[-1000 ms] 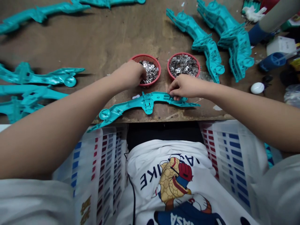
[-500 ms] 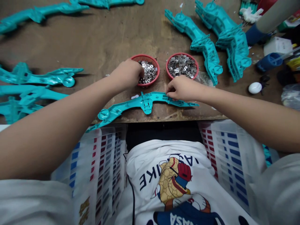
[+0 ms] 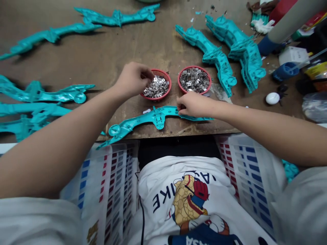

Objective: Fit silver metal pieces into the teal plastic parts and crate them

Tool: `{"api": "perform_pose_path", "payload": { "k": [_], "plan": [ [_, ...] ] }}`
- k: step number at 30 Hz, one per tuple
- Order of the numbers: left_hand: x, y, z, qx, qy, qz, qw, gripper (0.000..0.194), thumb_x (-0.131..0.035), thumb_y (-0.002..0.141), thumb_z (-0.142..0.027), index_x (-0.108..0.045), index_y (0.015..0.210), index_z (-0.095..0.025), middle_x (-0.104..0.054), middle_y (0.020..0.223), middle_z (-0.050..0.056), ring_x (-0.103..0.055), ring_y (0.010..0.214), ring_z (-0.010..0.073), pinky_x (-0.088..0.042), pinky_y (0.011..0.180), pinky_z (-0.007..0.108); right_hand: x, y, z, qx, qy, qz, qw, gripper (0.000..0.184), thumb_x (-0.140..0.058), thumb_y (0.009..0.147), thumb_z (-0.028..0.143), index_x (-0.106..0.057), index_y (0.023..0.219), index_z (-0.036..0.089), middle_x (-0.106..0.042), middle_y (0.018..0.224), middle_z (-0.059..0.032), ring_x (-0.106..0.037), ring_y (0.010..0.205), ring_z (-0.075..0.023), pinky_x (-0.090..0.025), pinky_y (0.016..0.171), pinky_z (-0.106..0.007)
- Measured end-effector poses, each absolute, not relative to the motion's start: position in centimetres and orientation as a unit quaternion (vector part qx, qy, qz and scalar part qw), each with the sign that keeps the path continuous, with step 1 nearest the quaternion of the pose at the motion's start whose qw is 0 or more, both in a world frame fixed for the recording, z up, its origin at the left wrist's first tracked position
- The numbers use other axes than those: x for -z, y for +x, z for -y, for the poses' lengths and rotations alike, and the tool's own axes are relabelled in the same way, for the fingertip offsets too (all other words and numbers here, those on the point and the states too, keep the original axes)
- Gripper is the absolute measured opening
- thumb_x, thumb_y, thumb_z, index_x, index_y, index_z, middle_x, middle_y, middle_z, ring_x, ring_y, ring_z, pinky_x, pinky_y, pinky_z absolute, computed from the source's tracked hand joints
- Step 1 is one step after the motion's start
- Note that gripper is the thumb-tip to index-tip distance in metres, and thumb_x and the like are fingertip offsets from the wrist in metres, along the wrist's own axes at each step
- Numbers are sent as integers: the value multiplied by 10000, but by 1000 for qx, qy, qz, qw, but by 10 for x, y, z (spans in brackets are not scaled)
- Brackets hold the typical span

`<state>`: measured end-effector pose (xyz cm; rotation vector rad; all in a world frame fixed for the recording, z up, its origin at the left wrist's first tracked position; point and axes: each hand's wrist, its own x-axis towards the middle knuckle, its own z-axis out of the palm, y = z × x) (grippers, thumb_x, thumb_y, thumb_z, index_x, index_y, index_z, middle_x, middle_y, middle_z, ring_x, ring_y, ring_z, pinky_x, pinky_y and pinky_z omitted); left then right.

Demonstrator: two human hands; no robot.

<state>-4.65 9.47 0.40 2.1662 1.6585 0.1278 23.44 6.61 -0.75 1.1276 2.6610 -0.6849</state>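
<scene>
A long, curved turquoise plastic part point(image 3: 158, 119) lies along the table's front edge, its left end reaching past the edge. Closed fingers of my right hand point(image 3: 193, 104) grip it right of its middle bracket; a small piece under the fingertips would be hidden. My left hand point(image 3: 134, 80) hovers at the left rim of a red basket point(image 3: 169, 89) full of small shiny metal clips point(image 3: 157, 86). Its thumb and fingers are bent together, and whatever is between them is too small to make out. Just beyond my right hand stands a second red basket point(image 3: 209, 79) of darker metal clips point(image 3: 194, 80).
More turquoise parts lie at left point(image 3: 35, 92), far left point(image 3: 51, 35) and stacked at right point(image 3: 249, 51). A blue cup point(image 3: 285, 72), a white egg-shaped object point(image 3: 273, 98) and a thick post point(image 3: 281, 30) stand at right. Plastic crates point(image 3: 112, 183) flank my lap.
My left hand has drawn back from the clips to the basket's left rim. My right hand stays on the turquoise part. The whole view has shifted slightly.
</scene>
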Motion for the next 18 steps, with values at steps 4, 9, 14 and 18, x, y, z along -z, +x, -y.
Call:
{"api": "perform_pose_path", "payload": {
  "k": [4, 9, 14, 18],
  "plan": [
    [-4, -46, -94, -71, 755, -609, 234, 692, -491, 1200, -650, -715, 1633, -159, -859, 1538, 17, -710, 1340, 250, -616, 1252, 540, 1, 238, -68, 238, 387, -889, 55, 211, -776, 1130, 198, -933, 1269, 178, -907, 1081, -94, -803, 967, -258, -518, 890, -332],
    [-1, -42, -96, -122, 746, -603, 256, 763, -590, 1130, -715, -705, 1664, -182, -855, 1534, 111, -761, 1386, 326, -669, 1204, 609, -2, 245, -78, 250, 414, -874, -37, 293, -766, 1125, 256, -907, 1372, 185, -898, 1115, -87, -808, 1028, -281, -560, 1009, -372],
    [19, -39, -97, -247, 745, -537, 309, 659, -772, 1093, -626, -715, 1616, -230, -876, 1434, 127, -812, 1386, 370, -692, 1207, 614, 8, 246, -88, 258, 419, -853, -175, 316, -730, 1145, 285, -833, 1430, 197, -887, 1179, -102, -816, 1130, -302, -608, 1099, -438],
    [40, -29, -92, -418, 705, -388, 421, 736, -1053, 926, -548, -735, 1525, -262, -896, 1195, 20, -854, 1179, 285, -718, 1124, 522, 23, 242, -90, 295, 328, -855, -273, 374, -787, 1139, 316, -735, 1492, 206, -866, 1227, -108, -818, 1119, -295, -669, 1089, -479]
  ]
}}
